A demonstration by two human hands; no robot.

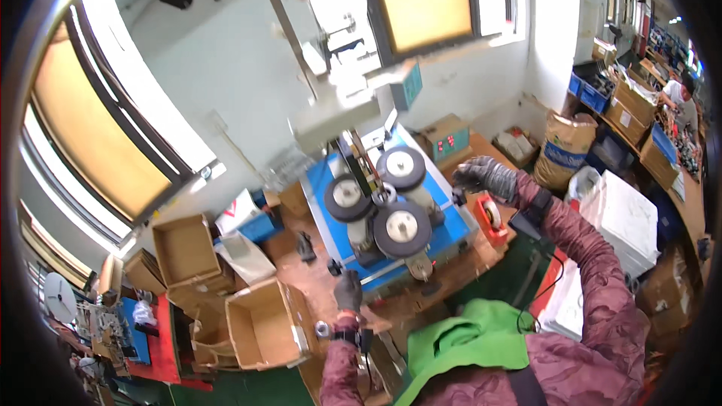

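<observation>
A machine with a blue base plate [320, 195] stands on the wooden bench. Three black wheels with pale hubs sit on it: a left wheel [347, 194], a right wheel [401, 168] and a front wheel [402, 229]. Its grey upper head [335, 122] is above them. My gloved left hand [348, 292] is at the base's front left corner, close to a black knob [335, 267]; its fingers are too unclear to read. At the right side, my gloved right hand [487, 177] has its fingers stretched leftward, above another black knob [459, 197]. I see nothing held in it.
A red tape dispenser [491, 218] stands right of the machine. Behind it is a box with a red lit display [451, 143]. Cardboard boxes [263, 323] crowd the left; white foam boxes [617, 218] and a brown sack [565, 146] stand right. Another person [679, 101] works far right.
</observation>
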